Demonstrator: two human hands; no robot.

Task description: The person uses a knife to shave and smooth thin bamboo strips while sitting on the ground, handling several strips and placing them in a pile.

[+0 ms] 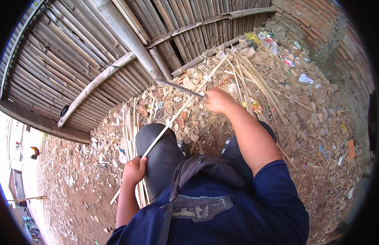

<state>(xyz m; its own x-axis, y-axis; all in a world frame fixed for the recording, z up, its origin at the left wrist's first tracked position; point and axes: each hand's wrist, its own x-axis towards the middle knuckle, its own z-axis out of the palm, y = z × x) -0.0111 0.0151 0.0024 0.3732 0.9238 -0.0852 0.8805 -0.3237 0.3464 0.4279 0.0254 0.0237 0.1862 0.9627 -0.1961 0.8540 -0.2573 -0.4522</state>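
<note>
My left hand [134, 170] is closed around a long, pale bamboo strip [168, 125] beside my left knee. The strip slants across the knee, its far end up and to the right, its near end sticking out below the hand. In front of me my right hand [219, 101] grips a knife [179, 87] by its handle. The dark blade points left and crosses the strip near the handle; whether the two touch I cannot tell. Both my knees are bent, with dark trousers on them.
Loose bamboo strips [130, 126] lie by my left leg, and more strips [263, 87] lie ahead to the right. A bamboo wall [75, 61] stands at the front left, a brick wall [316, 20] at the right. Rubble and litter cover the ground. A chicken [35, 152] is far left.
</note>
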